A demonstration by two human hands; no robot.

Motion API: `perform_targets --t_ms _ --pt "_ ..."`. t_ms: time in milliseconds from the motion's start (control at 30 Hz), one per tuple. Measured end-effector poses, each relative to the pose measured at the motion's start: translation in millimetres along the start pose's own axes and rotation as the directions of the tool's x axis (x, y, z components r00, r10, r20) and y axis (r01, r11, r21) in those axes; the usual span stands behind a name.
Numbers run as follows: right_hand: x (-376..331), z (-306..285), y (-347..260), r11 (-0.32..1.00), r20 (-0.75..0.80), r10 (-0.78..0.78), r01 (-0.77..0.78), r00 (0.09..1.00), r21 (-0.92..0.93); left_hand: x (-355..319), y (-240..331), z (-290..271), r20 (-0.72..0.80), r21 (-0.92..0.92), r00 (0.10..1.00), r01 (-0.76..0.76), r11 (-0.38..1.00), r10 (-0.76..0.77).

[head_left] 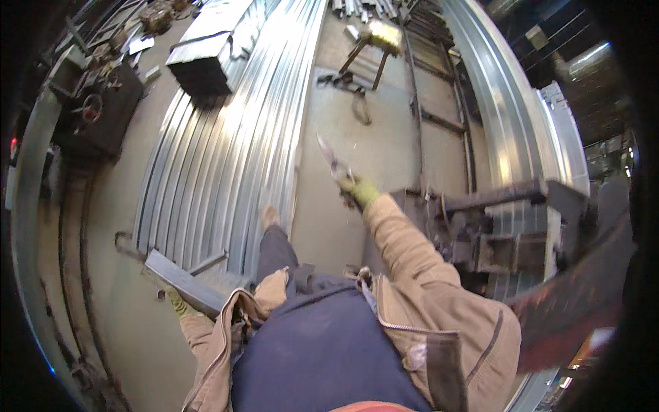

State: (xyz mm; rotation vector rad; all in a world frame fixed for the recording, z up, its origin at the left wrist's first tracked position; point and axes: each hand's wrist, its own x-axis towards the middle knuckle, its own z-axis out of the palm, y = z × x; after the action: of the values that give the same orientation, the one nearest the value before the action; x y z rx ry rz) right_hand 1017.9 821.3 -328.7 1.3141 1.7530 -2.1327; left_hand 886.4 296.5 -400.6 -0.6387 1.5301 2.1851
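My right hand, in a yellow-green glove, reaches ahead over the floor. It is closed around the handles of metal shears, whose long pointed blades point forward and left; motion blurs them. My left hand, also gloved, is low at my left side, against the edge of a grey metal beam. Its fingers are mostly hidden, so whether it grips the beam cannot be seen. Beside the beam, long ribbed metal sheets lie stretched out ahead of me.
A dark-ended, strapped metal bundle rests on the sheets. Ahead stands a small stool, with a dark strap near it on the floor. A heavy machine frame is close on my right; a dark cabinet with a handwheel stands left.
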Motion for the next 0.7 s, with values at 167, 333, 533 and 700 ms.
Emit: perform_targets --t_ms 167,333,533,700 --pt "56.9 -132.2 41.0 0.978 -0.262 0.197 -0.207 0.945 -0.011 153.9 49.6 167.7 0.114 0.136 0.993 0.010 0.991 -0.025" --pt "1.6 -242.3 93.6 0.902 -0.354 0.429 -0.413 0.831 0.122 252.1 67.4 356.6 0.252 0.262 0.966 -0.019 0.965 -0.049" --pt "60.5 -328.8 94.1 0.866 -0.332 0.495 -0.425 0.803 0.264 303.6 9.2 580.2 0.348 0.367 0.936 -0.078 0.927 -0.059" --pt "182.3 -436.7 2.8 0.943 -0.342 0.302 -0.228 0.890 0.242 354.9 -18.5 775.3 0.439 0.421 0.898 -0.179 0.889 -0.027"
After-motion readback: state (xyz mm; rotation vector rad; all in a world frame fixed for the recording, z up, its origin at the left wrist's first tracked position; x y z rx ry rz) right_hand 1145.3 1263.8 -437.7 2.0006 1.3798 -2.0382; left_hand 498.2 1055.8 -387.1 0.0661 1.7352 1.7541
